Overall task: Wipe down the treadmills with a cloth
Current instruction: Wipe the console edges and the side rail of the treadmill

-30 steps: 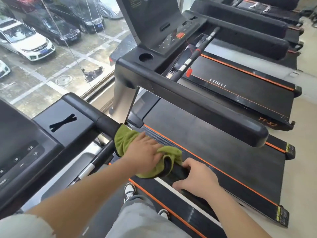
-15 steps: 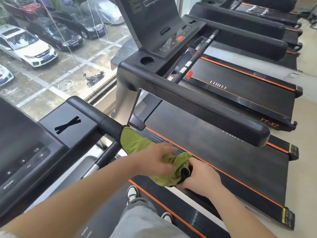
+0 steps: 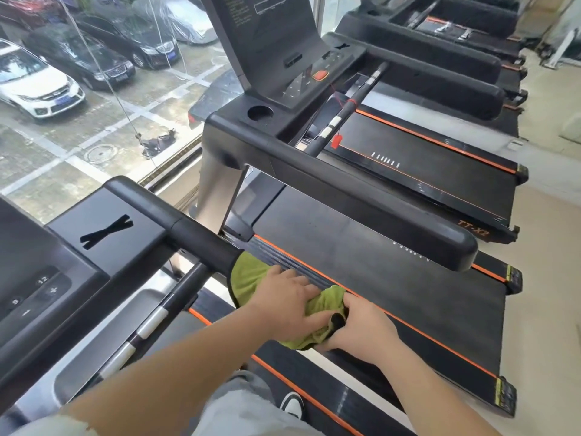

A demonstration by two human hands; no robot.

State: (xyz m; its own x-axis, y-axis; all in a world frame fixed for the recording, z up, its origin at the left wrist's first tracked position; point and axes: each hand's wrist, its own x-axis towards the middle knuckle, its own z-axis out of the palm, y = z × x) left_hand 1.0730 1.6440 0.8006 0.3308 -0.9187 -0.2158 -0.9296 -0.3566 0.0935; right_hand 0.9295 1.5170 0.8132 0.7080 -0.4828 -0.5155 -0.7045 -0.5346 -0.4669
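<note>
Cloth [image 3: 248, 278] on handrail [image 3: 201, 240], left hand [image 3: 289, 306] clasping it, right hand [image 3: 361, 328] pinching it, treadmill [image 3: 361, 190] beside

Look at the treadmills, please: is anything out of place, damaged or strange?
One thing stands out: a black tape cross is stuck on the flat panel beside the near treadmill's console, where the next treadmill has an open round cup holder. Otherwise nothing looks spilled or broken; the left hand and right hand hold the green cloth.
</note>
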